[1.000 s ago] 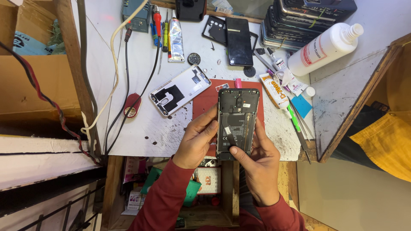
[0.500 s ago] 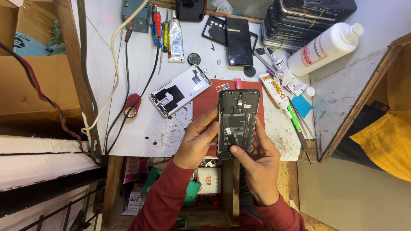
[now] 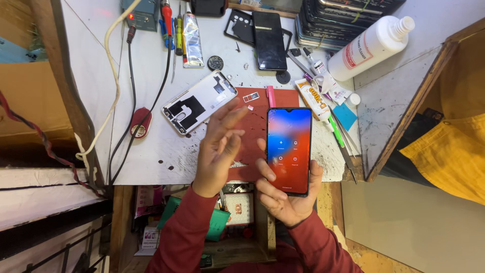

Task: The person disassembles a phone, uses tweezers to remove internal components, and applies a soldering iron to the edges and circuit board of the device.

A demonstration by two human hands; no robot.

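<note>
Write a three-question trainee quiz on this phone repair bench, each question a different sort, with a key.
1. True or false: the phone in the right hand shows a lit screen.
2. What does the left hand hold? A) a screwdriver B) nothing C) the glue tube
3. What colour is the mat beneath the hands?

Key: 1 true; 2 B; 3 red.

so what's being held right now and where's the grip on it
The right hand holds a smartphone, lit screen up, gripping its lower half: thumb on the left edge, fingers wrapping the right edge. The left hand is open and holds nothing.
</note>
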